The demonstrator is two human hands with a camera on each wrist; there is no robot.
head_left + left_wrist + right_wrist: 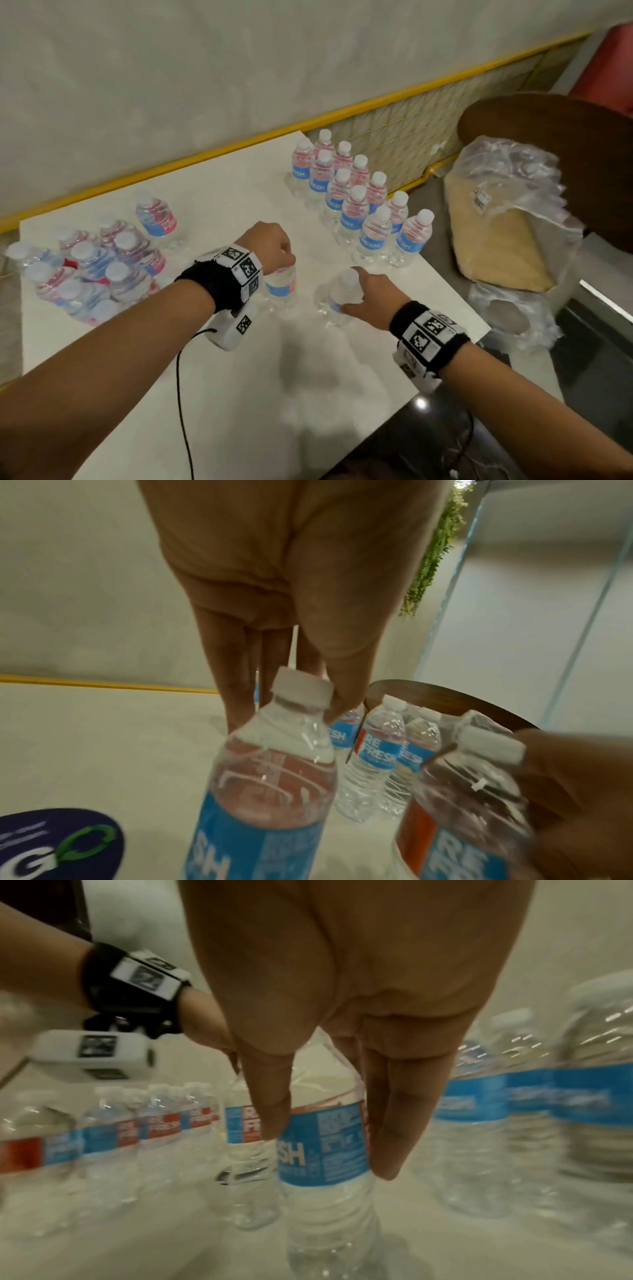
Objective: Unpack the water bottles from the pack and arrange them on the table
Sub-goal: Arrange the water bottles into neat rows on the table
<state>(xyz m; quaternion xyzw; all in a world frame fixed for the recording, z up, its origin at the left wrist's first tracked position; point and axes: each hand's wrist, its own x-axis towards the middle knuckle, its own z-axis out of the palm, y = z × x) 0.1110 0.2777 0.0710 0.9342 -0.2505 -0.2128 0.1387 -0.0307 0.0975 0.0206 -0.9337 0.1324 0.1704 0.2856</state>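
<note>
Small clear water bottles with blue and red labels stand on a white table (239, 394). My left hand (286, 260) pinches the cap of one upright bottle (281, 286) from above; the left wrist view shows the fingers (240, 696) and thumb round its white cap (301, 688). My right hand (356, 291) grips a second bottle (337, 301) by its shoulder, fingers down both sides of its label (325, 1145). Both bottles are low over the table's middle; whether they touch it I cannot tell. Several bottles stand in two rows (356, 198) at the back right.
A loose cluster of bottles (96, 270) stands at the table's left. Torn clear plastic wrap (513, 178) lies over a beige cushion on a brown chair (548, 116) right of the table. A yellow rail (205, 156) runs behind. The table's right edge is near my right wrist.
</note>
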